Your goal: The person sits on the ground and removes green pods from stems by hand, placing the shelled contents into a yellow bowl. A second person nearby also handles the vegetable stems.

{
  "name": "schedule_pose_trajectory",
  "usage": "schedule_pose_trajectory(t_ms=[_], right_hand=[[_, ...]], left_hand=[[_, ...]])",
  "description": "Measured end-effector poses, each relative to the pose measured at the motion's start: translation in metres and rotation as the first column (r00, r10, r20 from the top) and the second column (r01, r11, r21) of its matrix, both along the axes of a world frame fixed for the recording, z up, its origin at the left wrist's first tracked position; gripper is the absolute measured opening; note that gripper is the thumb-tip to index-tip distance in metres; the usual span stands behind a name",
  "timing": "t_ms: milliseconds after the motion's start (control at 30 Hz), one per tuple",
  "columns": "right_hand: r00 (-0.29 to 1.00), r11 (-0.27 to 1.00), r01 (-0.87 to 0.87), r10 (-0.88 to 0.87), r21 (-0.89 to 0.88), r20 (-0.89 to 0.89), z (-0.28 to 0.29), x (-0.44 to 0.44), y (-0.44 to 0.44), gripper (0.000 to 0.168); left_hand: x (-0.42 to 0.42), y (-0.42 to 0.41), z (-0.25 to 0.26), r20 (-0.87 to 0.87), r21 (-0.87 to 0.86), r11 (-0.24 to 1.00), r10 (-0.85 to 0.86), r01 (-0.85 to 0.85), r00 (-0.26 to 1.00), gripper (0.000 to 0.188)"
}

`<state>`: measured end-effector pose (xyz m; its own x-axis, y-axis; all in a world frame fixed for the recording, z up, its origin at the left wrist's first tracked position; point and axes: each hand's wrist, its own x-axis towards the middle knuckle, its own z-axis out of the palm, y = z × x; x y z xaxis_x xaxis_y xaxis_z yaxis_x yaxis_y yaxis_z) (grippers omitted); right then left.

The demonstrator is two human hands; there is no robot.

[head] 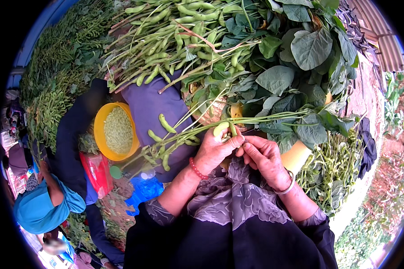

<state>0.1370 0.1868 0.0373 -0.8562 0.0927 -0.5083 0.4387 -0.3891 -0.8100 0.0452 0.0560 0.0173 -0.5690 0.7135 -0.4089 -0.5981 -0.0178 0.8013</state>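
Observation:
My left hand (219,143), with a red bead bracelet at its wrist, holds green soybean pods (221,128) and some small pale beans in its curled fingers. Close against it at the right, my right hand (262,153), wearing a pale bangle, pinches something at the fingertips; what it is I cannot tell. Just above both hands pass cut soybean stems (185,133), with pods to the left and leaves to the right. Left of them, a yellow bucket (134,148) holds many shelled pale-green beans (118,130).
A large heap of podded soybean stalks (175,37) and broad leaves (276,80) lies beyond my hands. More plants (333,168) lie at the right. A red bag (99,173) and blue plastic (144,191) are at the lower left. Other people, one in a teal garment (37,210), are at the left.

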Motion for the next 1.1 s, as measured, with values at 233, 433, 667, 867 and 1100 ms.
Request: schedule_pose_trajectory(t_ms=[233,433,667,867,1100], right_hand=[[0.98,0.958,0.117,-0.068,-0.262,0.187,0.008,0.001,-0.001,0.019],[0.996,0.963,-0.012,0.035,0.268,-0.079,-0.003,0.003,-0.012,0.021],[0.953,0.611,0.098,0.171,0.785,-0.252,0.012,-0.026,-0.002,0.01],[0.891,0.377,-0.249,0.449,0.892,0.059,0.007,-0.101,-0.005,0.027],[0.904,0.615,-0.211,0.418,0.76,-0.087,-0.023,-0.114,-0.007,0.017]], left_hand=[[-0.009,-0.015,-0.008,0.202,0.117,0.991,-0.083,0.06,0.976,0.02],[-0.002,-0.011,-0.016,0.284,0.032,0.997,0.061,-0.073,0.957,0.024],[0.0,-0.013,-0.017,0.34,0.021,0.994,0.095,-0.109,0.936,0.015],[0.002,-0.014,-0.019,0.349,-0.014,0.997,0.075,-0.075,0.934,0.013],[-0.001,-0.02,-0.025,0.413,0.067,0.998,-0.015,-0.014,0.911,0.008]])
